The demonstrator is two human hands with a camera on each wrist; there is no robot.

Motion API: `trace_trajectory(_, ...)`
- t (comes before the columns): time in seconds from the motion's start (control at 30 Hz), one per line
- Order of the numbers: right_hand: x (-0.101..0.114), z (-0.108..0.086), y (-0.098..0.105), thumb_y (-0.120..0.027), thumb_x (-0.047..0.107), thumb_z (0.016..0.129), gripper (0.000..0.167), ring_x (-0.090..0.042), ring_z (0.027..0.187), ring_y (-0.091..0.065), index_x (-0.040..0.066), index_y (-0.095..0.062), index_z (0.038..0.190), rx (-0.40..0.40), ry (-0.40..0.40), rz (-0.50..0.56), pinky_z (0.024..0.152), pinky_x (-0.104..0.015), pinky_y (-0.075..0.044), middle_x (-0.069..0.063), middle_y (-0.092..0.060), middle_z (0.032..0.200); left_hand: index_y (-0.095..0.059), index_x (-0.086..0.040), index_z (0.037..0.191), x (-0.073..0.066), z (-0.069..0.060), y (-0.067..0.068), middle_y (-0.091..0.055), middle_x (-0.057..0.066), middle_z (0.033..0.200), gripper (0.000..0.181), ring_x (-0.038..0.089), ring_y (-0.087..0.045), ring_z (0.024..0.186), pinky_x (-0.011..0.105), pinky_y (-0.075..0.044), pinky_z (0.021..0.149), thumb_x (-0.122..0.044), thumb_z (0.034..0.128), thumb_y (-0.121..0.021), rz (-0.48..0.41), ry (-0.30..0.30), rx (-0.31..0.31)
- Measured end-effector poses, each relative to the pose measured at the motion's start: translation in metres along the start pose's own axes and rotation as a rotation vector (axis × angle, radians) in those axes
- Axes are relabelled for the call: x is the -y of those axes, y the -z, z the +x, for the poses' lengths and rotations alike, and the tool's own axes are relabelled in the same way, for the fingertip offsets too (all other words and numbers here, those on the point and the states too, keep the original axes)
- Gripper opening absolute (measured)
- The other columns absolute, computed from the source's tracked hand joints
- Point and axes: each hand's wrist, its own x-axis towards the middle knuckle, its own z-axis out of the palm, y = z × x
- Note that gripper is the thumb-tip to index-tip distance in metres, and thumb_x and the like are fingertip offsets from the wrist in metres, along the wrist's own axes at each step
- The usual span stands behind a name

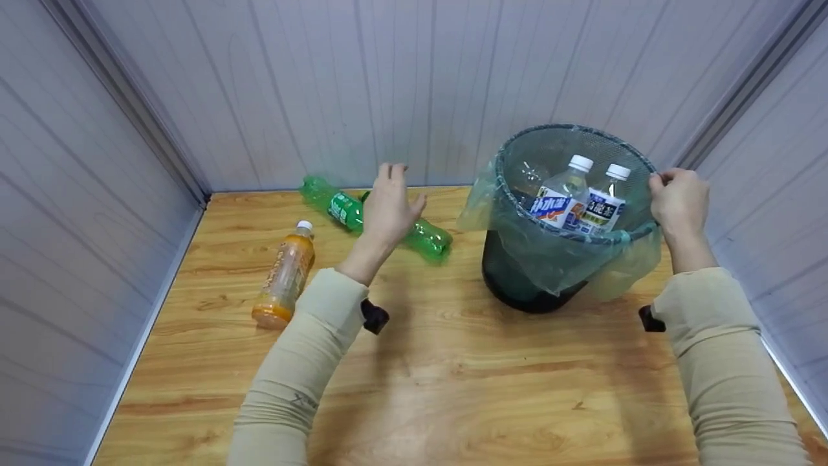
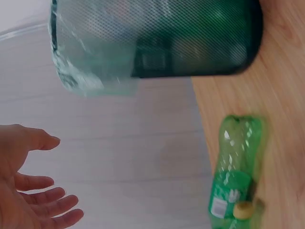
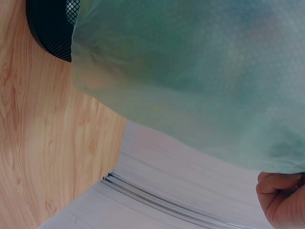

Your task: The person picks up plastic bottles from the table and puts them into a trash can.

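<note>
A dark mesh bin (image 1: 524,291), lined with a translucent green bag (image 1: 550,259) folded over its rim, holds several bottles, two with white caps (image 1: 559,200) (image 1: 601,207). At the rim's right side my right hand (image 1: 680,202) pinches the rim and bag; its curled fingers show at the bag edge in the right wrist view. My left hand (image 1: 390,207) hangs with spread fingers, holding nothing, left of the bin. Green plastic (image 1: 346,210) with a label lies beyond it, partly hidden by the hand; whether one bottle or two, I cannot tell. The left wrist view shows a green bottle (image 2: 238,152).
An orange-labelled bottle (image 1: 286,278) with a white cap lies left of my left forearm on the wooden table (image 1: 453,375). Pale panel walls (image 1: 414,90) enclose the table's back, left and right sides.
</note>
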Motion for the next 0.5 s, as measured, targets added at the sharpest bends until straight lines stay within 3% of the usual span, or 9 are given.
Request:
trace_trajectory(0.17, -0.001, -0.001, 0.000, -0.034, 0.025, 0.094, 0.043, -0.026, 0.070, -0.047, -0.011, -0.056, 0.103, -0.026, 0.036, -0.003, 0.056, -0.032, -0.037, -0.025, -0.055, 0.094, -0.038, 0.004, 0.126, 0.029, -0.002, 0.004, -0.040, 0.017, 0.121, 0.058, 0.026, -0.052, 0.096, 0.033, -0.048, 0.072, -0.026, 0.0826, -0.062, 0.043, 0.112, 0.075)
trace_trajectory(0.37, -0.001, -0.003, 0.000, -0.033, 0.024, 0.094, 0.044, -0.028, 0.073, -0.047, -0.012, -0.056, 0.104, -0.029, 0.052, 0.002, 0.057, -0.032, -0.037, -0.026, -0.054, 0.095, -0.037, 0.009, 0.125, 0.063, -0.004, 0.007, -0.037, 0.022, 0.124, 0.062, 0.033, -0.046, 0.107, 0.039, -0.043, 0.084, -0.027, 0.0818, -0.062, 0.067, 0.199, 0.123)
trace_trajectory(0.5, 0.000, -0.003, 0.000, -0.033, 0.025, 0.094, 0.044, -0.028, 0.074, -0.047, -0.012, -0.055, 0.105, -0.025, 0.043, 0.008, 0.057, -0.031, -0.037, -0.026, -0.054, 0.096, -0.035, 0.011, 0.125, 0.085, -0.007, 0.008, -0.035, 0.024, 0.124, 0.065, 0.035, -0.046, 0.106, 0.042, -0.044, 0.082, -0.029, 0.0816, -0.062, 0.085, 0.265, 0.147)
